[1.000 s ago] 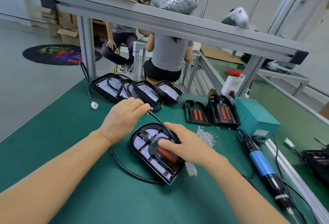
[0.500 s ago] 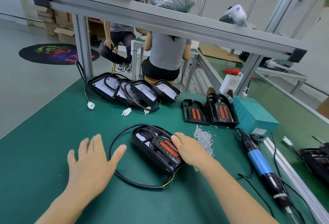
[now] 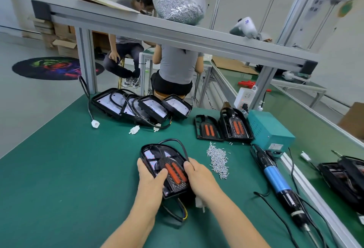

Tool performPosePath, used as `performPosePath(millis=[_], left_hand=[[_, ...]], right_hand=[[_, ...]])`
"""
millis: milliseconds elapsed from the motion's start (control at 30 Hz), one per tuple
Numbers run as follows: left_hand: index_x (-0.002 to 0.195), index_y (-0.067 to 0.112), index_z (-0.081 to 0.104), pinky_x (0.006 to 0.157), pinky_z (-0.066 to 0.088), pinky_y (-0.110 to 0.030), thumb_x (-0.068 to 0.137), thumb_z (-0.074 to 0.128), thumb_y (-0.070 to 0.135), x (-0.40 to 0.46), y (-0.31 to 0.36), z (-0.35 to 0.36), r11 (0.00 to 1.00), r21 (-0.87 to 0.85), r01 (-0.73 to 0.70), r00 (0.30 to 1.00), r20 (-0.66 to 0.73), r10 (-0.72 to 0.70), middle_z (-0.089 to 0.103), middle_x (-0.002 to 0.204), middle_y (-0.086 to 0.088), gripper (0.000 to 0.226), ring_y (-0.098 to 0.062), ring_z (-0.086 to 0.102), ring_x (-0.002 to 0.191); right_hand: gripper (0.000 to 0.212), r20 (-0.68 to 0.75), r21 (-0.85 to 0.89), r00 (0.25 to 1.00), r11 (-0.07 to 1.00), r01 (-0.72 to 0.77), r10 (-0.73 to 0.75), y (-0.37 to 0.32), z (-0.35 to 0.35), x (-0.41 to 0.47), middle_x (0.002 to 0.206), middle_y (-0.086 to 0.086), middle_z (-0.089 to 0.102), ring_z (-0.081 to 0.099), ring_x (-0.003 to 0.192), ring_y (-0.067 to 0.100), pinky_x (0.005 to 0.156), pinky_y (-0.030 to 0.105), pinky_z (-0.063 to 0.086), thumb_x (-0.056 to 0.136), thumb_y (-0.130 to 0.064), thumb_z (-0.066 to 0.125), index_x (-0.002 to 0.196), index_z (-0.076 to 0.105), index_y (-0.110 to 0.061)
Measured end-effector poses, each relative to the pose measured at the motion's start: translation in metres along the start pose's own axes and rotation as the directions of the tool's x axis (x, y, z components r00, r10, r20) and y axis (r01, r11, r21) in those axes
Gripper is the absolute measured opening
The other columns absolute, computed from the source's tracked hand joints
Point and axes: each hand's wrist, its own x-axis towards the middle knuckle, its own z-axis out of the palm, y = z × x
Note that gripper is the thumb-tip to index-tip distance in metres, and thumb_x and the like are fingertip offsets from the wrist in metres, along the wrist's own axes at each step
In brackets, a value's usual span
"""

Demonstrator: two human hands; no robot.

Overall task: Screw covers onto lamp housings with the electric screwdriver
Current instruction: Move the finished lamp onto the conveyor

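A black lamp housing (image 3: 153, 155) lies on the green bench with a black cover carrying two orange strips (image 3: 175, 173) set on it. My left hand (image 3: 151, 178) grips the housing's left edge, thumb on the cover. My right hand (image 3: 199, 178) grips its right edge, where the black cable (image 3: 180, 145) loops over. The blue and black electric screwdriver (image 3: 275, 178) lies on the bench to the right, untouched. A small pile of loose screws (image 3: 217, 160) sits between them.
Several more housings (image 3: 141, 107) with cables lean in a row at the back left. Two spare covers (image 3: 222, 127) stand at the back beside a teal power box (image 3: 269, 131). A bag of screws (image 3: 178, 1) sits on the overhead rail. Two people sit beyond the bench.
My left hand came off the bench and took the housing's left edge. The housing turned so its length runs toward me, and the cable loop shifted behind it.
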Motion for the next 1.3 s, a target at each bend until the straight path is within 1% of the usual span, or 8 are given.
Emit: performPosePath(millis=[133,267,433,500,600,733,900,1300], left_hand=[[0.116,0.027,0.056,0.068,0.058,-0.03,0.092,0.046,-0.008,0.0,0.003,-0.004,0.937,-0.349,-0.024,0.998,0.051,0.045,0.071,0.107,-0.001,0.044,-0.017,0.07,0.088],[0.127,0.024,0.055,0.08,0.058,-0.038,0.091,0.047,-0.005,0.005,0.01,-0.002,0.903,-0.426,-0.052,0.992,0.085,0.098,0.069,0.114,-0.003,0.046,-0.026,0.067,0.102],[0.129,0.025,0.056,0.081,0.057,-0.038,0.094,0.044,-0.002,0.008,0.025,0.014,0.903,-0.418,-0.097,0.961,0.196,0.194,0.068,0.118,-0.002,0.045,-0.024,0.066,0.105],[0.13,0.023,0.055,0.086,0.056,-0.042,0.095,0.044,0.0,0.01,0.034,0.027,0.907,-0.411,-0.093,0.945,0.251,0.211,0.067,0.119,-0.003,0.043,-0.025,0.066,0.107],[0.128,0.022,0.056,0.088,0.055,-0.043,0.096,0.044,0.001,0.01,0.045,0.051,0.91,-0.404,-0.093,0.916,0.323,0.238,0.068,0.118,-0.004,0.041,-0.025,0.066,0.107],[0.125,0.025,0.059,0.08,0.058,-0.037,0.095,0.045,0.003,0.009,0.055,0.081,0.908,-0.409,-0.093,0.87,0.41,0.274,0.069,0.117,-0.003,0.04,-0.024,0.067,0.104],[0.121,0.026,0.062,0.07,0.058,-0.033,0.095,0.047,0.004,0.002,0.067,0.134,0.921,-0.384,-0.071,0.788,0.545,0.287,0.07,0.114,-0.005,0.037,-0.024,0.069,0.098],[0.118,0.014,0.061,0.065,0.06,-0.036,0.095,0.047,0.003,-0.036,0.071,0.281,0.953,-0.299,0.056,0.675,0.715,0.185,0.072,0.106,-0.01,0.029,-0.022,0.071,0.081]], right_hand=[[0.037,0.028,0.443,0.998,0.896,0.038,-0.057,0.005,-0.003,-0.02,0.147,-0.016,0.046,0.038,0.138,0.005,0.114,0.024,0.026,0.106,-0.033,0.034,0.141,0.047,-0.031],[0.033,-0.072,0.66,0.994,0.744,0.108,-0.08,0.009,-0.008,-0.037,0.132,-0.032,0.055,0.05,0.119,-0.013,0.088,0.002,0.039,0.104,-0.027,0.045,0.131,0.052,-0.045],[0.049,-0.232,0.712,0.972,0.674,0.198,-0.041,0.011,-0.021,-0.052,0.121,-0.048,0.031,0.034,0.105,-0.037,0.074,-0.011,0.029,0.104,-0.028,0.044,0.134,0.02,-0.058],[0.054,-0.287,0.707,0.957,0.668,0.233,-0.031,0.01,-0.035,-0.059,0.131,-0.042,0.031,0.033,0.113,-0.033,0.09,-0.006,0.027,0.105,-0.026,0.042,0.14,0.017,-0.059],[0.057,-0.364,0.676,0.931,0.682,0.279,-0.02,0.013,-0.056,-0.071,0.148,-0.027,0.032,0.03,0.135,-0.011,0.116,0.022,0.022,0.105,-0.026,0.042,0.144,0.017,-0.059],[0.057,-0.473,0.623,0.881,0.707,0.334,0.0,0.022,-0.079,-0.08,0.136,-0.042,0.036,0.034,0.12,-0.029,0.104,0.009,0.028,0.105,-0.023,0.042,0.124,0.022,-0.073],[0.058,-0.563,0.627,0.823,0.69,0.362,0.08,0.046,-0.113,-0.091,0.151,-0.02,0.04,0.038,0.138,0.001,0.119,0.036,0.027,0.105,-0.02,0.04,0.14,0.022,-0.062],[0.059,-0.739,0.559,0.616,0.758,0.335,0.272,0.132,-0.207,-0.119,0.158,-0.007,0.031,0.031,0.143,0.008,0.12,0.038,0.024,0.104,-0.011,0.038,0.154,0.018,-0.037]])
